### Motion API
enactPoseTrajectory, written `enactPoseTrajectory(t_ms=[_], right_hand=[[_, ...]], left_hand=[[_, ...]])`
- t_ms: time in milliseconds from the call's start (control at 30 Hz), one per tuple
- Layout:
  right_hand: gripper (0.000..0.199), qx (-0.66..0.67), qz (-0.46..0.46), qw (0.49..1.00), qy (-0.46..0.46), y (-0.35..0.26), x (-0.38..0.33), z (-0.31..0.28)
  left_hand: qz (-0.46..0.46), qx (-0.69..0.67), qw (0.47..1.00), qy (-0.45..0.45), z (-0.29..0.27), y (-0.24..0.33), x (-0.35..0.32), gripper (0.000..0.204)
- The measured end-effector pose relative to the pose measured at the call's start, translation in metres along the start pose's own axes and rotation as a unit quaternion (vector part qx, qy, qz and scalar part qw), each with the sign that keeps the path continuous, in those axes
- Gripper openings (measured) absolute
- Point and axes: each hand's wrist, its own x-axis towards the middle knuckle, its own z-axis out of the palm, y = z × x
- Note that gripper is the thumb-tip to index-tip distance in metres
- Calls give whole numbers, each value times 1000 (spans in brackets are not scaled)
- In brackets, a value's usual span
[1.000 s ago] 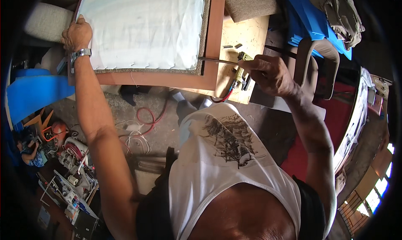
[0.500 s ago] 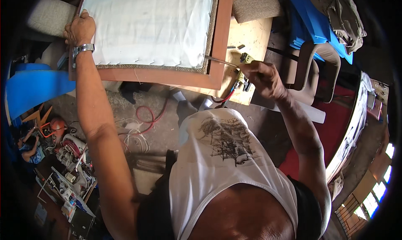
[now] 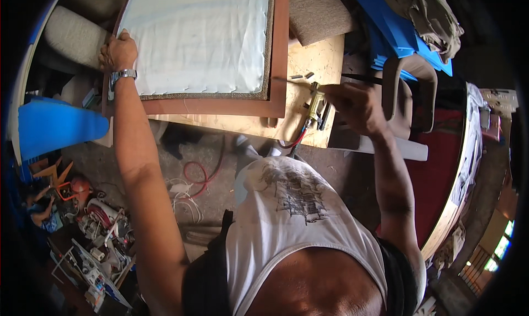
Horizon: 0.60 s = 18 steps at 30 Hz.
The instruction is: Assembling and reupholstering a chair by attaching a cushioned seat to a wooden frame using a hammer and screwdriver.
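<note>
No packages, labels, signs or screens discernible

Left hand grips the wooden frame; right hand holds a tool.

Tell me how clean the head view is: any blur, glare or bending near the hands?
Head view: right hand smeared by motion blur by the brass tool; left hand on the wooden frame sharp; white fabric bright, slightly washed out; edges curve toward the dark rim.
</note>
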Motion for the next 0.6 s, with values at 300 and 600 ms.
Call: enactPoseTrajectory(t_ms=[300, 600], right_hand=[[17, -179, 12, 982, 56, -54, 19, -1], [21, -191, -35, 981, 7, -28, 18, -18]], left_hand=[[78, -61, 995, -19, -4, -22, 15, 69], [24, -59, 998, -26, -20, -12, -33, 81]])
